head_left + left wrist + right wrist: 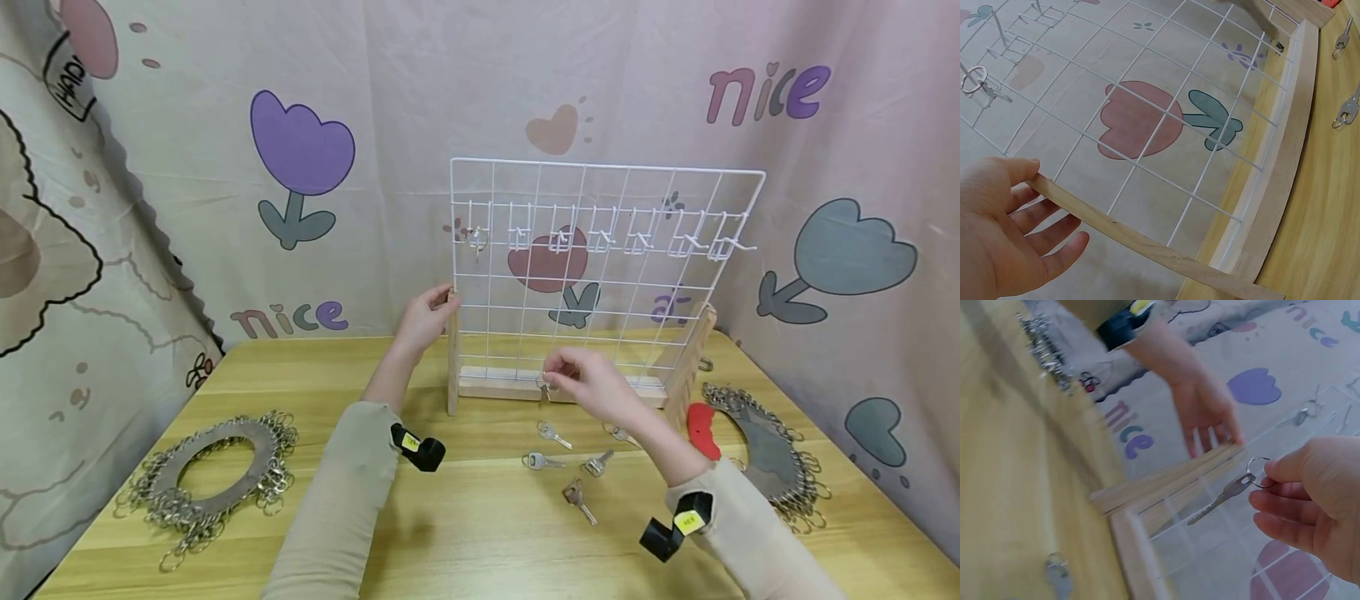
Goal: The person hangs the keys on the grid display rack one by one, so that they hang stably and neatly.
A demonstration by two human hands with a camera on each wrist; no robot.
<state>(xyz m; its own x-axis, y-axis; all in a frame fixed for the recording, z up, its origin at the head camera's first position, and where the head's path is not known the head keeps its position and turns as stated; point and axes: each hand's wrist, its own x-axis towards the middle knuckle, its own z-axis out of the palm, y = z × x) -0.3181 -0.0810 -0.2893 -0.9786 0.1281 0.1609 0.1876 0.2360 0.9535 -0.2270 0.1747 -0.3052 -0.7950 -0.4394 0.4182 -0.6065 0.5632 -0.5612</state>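
My right hand [592, 385] pinches a metal ring [1249, 467] between thumb and fingers, and a key [1225, 492] hangs from it before the white wire rack's lower part. At the rack's left side, my left hand [1004, 234] holds the top end of a wooden post [1113, 226], thumb on one side, the other fingers loosely bent on the other. Across the wire grid [577, 277] runs a row of white hooks [600, 242]. On the leftmost hook hangs another ring [477, 239] with a key.
Several loose keys [543, 460] lie on the table before the rack. Far left, a flat metal hoop [168, 479] carries many small rings; at the right lies a similar plate [772, 454] with a red part [702, 429]. A printed curtain [405, 125] hangs behind.
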